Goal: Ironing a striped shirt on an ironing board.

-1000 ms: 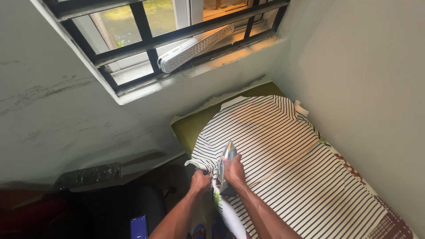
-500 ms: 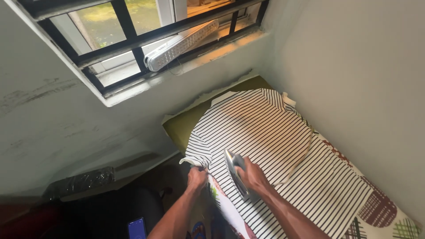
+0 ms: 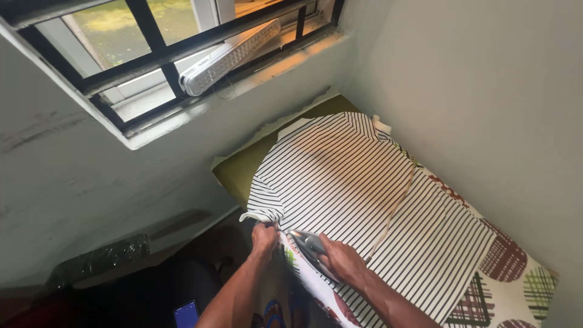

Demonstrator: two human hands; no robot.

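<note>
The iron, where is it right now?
In the head view the iron sits low and centre on the near edge of the striped shirt, gripped by the right hand, with the left hand pinching the sleeve hem beside it.

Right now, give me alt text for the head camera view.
A person's right hand presses a silver clothes iron on a black-and-white striped shirt, while the left hand pinches its sleeve edge. The shirt lies on a patterned cloth below a barred window.
</note>
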